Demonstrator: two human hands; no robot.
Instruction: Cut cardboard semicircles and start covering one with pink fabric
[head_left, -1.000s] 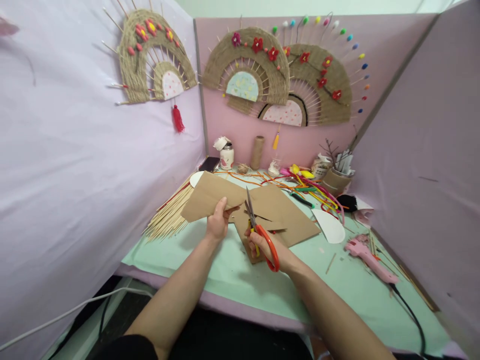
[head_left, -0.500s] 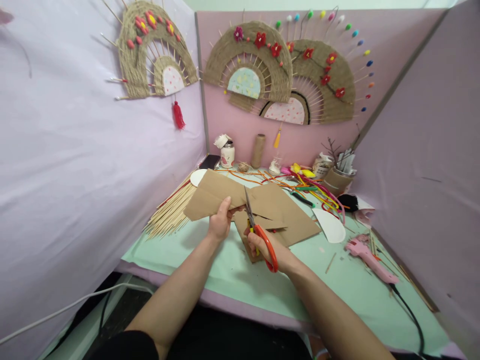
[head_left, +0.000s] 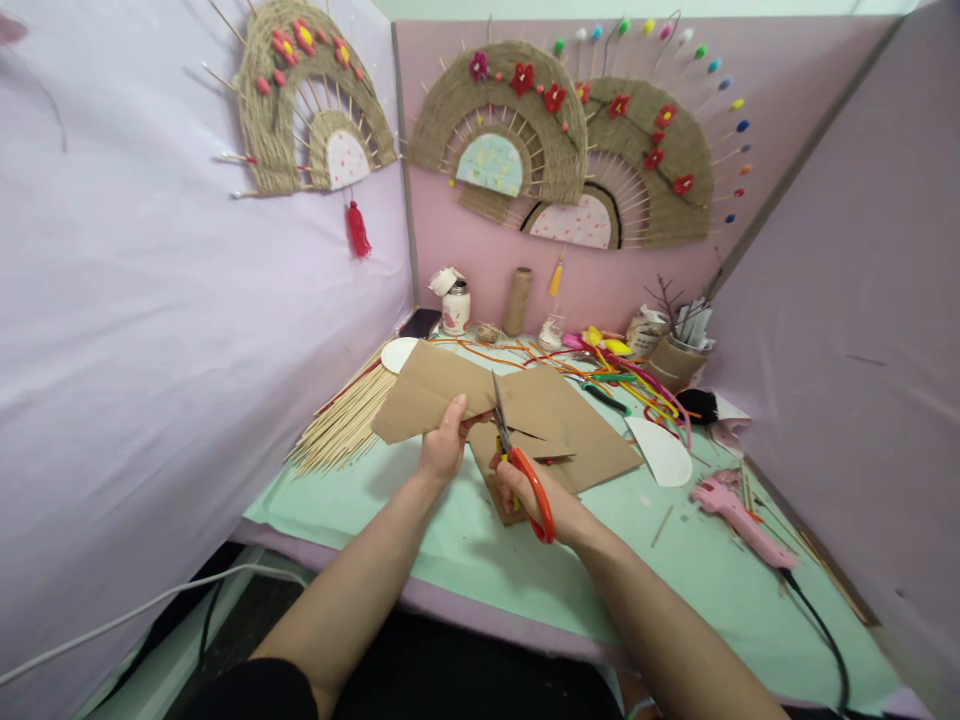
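Note:
My left hand (head_left: 445, 443) grips a piece of brown cardboard (head_left: 427, 390) by its lower right edge, thumb on top. In my right hand (head_left: 525, 485) are scissors (head_left: 538, 500) with orange-red handles, the fingers wrapped through the loops. The blades point away from me and lie at the right edge of the held cardboard; whether they touch it I cannot tell. Beneath and to the right, more brown cardboard (head_left: 592, 425) rests on the table, with a narrow strip (head_left: 544, 446) beside the scissors.
Thin wooden sticks (head_left: 341, 425) lie at the left. To the right are a white half-round piece (head_left: 664, 452) and a pink glue gun (head_left: 746, 520) with a black cord. Coloured pipe cleaners (head_left: 637, 380), black-handled pliers (head_left: 606, 400) and a twine roll (head_left: 518, 302) sit farther back. Decorated fans (head_left: 499, 110) hang on the walls.
Almost nothing differs. My left hand and the held cardboard have shifted very slightly to the right; the scissors stay nearly in place.

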